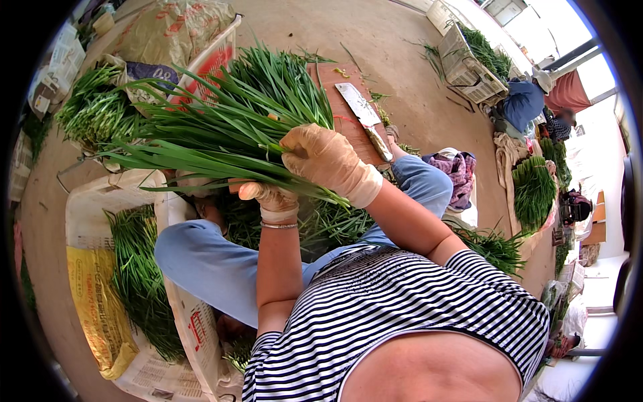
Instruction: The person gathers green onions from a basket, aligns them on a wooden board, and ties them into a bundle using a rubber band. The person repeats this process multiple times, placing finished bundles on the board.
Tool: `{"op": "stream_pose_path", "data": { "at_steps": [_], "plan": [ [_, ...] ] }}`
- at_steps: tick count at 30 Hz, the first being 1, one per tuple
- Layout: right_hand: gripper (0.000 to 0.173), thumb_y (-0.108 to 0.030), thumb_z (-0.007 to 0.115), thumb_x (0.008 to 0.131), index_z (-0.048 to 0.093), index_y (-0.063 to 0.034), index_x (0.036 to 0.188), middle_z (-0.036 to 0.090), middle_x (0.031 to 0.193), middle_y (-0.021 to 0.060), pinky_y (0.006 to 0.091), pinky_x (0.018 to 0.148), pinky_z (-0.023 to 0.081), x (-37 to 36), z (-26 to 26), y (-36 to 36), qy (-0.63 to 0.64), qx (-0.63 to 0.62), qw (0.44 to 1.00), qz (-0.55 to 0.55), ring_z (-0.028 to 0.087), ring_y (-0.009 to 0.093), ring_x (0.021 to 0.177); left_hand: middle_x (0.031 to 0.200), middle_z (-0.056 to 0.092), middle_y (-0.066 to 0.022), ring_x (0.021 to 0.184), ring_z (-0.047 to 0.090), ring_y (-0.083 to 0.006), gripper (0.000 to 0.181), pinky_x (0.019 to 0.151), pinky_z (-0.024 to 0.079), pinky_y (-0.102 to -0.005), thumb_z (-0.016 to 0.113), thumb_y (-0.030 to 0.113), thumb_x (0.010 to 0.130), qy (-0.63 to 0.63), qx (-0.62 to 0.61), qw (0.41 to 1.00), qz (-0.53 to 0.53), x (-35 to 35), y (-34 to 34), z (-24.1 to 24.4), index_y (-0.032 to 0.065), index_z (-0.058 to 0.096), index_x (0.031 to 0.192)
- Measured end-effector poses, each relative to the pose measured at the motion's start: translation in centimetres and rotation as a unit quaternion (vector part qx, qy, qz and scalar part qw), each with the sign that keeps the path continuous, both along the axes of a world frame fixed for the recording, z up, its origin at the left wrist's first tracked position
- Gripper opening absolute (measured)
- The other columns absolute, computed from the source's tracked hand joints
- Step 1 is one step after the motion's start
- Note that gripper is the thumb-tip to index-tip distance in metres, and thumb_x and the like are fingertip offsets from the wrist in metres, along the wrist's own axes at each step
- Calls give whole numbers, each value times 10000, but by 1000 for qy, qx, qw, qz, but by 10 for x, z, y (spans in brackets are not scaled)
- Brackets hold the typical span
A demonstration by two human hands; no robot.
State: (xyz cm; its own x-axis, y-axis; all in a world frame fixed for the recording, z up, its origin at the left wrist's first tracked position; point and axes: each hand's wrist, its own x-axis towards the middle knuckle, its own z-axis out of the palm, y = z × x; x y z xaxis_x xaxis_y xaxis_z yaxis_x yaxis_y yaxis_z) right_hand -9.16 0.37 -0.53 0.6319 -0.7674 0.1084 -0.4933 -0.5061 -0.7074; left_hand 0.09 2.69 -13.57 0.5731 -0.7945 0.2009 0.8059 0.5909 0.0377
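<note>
A spread bunch of long green leaves, apparently garlic chives (201, 130), lies across both my gloved hands above my lap. My left hand (271, 198) is under the bunch, its thumb showing at the near side; the leaves hide most of its fingers. From above, my right hand (329, 161) pinches the bunch near its stem ends. Behind it, another heap of leaves (281, 80) rests on a reddish board (346, 120). A cleaver (359, 108) lies flat on that board, its handle towards me.
A white plastic crate (171, 241) of greens with a yellow sack (98, 306) stands at left. Beyond are a red-and-white crate (213, 60) and bundled greens (100, 108). Loose leaves (331, 221) lie between my legs. At upper right, a person in blue (522, 103) is beside another crate (467, 70).
</note>
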Motion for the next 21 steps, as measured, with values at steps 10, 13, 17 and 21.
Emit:
{"op": "stream_pose_path", "data": {
  "at_steps": [10,13,17,21],
  "plan": [
    [177,-200,663,799,690,-122,956,666,871,58,351,711,519,4,-14,2,-52,-120,990,44,647,244,838,1150,553,-81,1084,539,-206,662,1036,415,-378,861,386,631,-57,-6,982,-178,6,13,4,6,527,1059],
    [196,-233,631,821,697,-135,977,662,863,56,341,690,520,7,-9,4,34,-174,983,52,648,236,830,1175,541,-98,1100,531,-221,672,1046,402,-376,864,364,622,9,-41,983,-178,9,7,-25,1,532,1080],
    [202,-269,587,840,686,-114,923,652,833,74,357,650,524,12,0,10,183,-268,945,27,651,245,777,1173,562,-82,1066,551,-215,694,1002,442,-360,858,276,622,1,-48,988,-147,5,6,-26,-2,527,1165],
    [203,-271,585,829,656,-83,856,645,816,95,376,624,523,17,0,12,256,-288,922,35,650,271,734,1218,548,-94,1129,532,-216,736,1033,417,-365,868,261,612,-40,-51,984,-167,3,6,-20,11,514,1207]
  ]
}}
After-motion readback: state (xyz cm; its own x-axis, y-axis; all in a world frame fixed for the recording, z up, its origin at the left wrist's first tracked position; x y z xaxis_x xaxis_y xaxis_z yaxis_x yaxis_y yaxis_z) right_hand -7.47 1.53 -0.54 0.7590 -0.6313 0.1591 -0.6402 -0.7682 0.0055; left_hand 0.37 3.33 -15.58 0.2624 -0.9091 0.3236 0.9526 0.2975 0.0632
